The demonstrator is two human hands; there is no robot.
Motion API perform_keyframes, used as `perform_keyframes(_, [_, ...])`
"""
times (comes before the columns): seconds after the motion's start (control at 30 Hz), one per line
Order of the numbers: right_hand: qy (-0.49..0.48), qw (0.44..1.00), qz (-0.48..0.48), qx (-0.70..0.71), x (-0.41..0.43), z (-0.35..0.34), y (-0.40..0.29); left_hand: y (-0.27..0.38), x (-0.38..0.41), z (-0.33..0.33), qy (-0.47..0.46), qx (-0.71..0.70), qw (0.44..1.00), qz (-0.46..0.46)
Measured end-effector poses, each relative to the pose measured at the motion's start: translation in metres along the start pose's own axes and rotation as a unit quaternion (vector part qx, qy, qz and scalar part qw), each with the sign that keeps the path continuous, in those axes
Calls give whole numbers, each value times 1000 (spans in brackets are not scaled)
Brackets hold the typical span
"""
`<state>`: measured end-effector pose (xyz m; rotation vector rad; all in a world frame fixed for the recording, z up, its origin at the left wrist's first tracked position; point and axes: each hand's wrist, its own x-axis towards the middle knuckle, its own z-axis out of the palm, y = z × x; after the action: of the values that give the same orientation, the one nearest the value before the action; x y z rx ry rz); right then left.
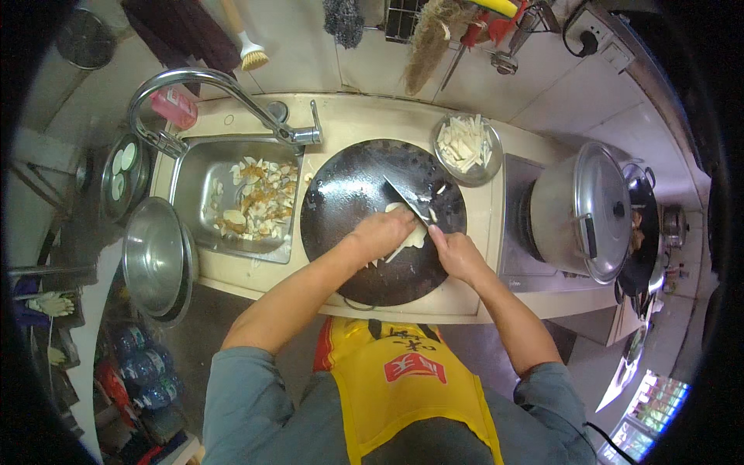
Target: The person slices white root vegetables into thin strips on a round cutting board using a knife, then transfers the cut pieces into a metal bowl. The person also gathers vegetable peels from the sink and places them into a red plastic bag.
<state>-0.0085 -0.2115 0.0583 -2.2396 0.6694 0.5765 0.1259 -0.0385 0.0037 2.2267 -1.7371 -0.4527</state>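
Note:
On a dark round chopping board [360,174], my left hand [386,232] presses down on pale slices of a peeled root vegetable [415,237]. My right hand [456,253] grips the handle of a kitchen knife [404,197], whose blade stands just right of my left fingertips, at the slices. A few thin pale strips lie on the board, to the right of the blade and below my left hand. Behind the board's right edge, a round bowl [497,165] holds many pale cut sticks [464,142]. The underside of my left fingers is hidden.
Left of the board is a steel sink [200,232] with peelings [261,200] under a curved tap [203,75]. Metal basins [154,261] overhang the counter's left end. A large lidded pot [558,209] stands on the hob at right, with a wok [642,250] beyond.

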Motion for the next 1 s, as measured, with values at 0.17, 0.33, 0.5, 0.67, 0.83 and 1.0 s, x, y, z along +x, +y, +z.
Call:
perform_keyframes(0.17, [-2,999,-47,0,-10,-5,-10,-10,-8,19,48,29,998,33])
perform_keyframes(0.33, [-12,999,0,-30,-2,4,-5,-2,-9,6,29,5,1000,11])
perform_keyframes(0.5, [-2,1000,-21,2,-19,6,-14,-2,-18,19,45,12,999,14])
perform_keyframes(0.67, [3,1000,0,-5,-4,25,6,2,-18,14,48,-4,999,-3])
perform_keyframes(0.83, [-9,999,-15,34,-25,3,-15,-2,-24,24,94,8,995,8])
perform_keyframes(1.0, [-9,1000,6,-16,-5,20,-7,-2,-22,29,118,-2,993,2])
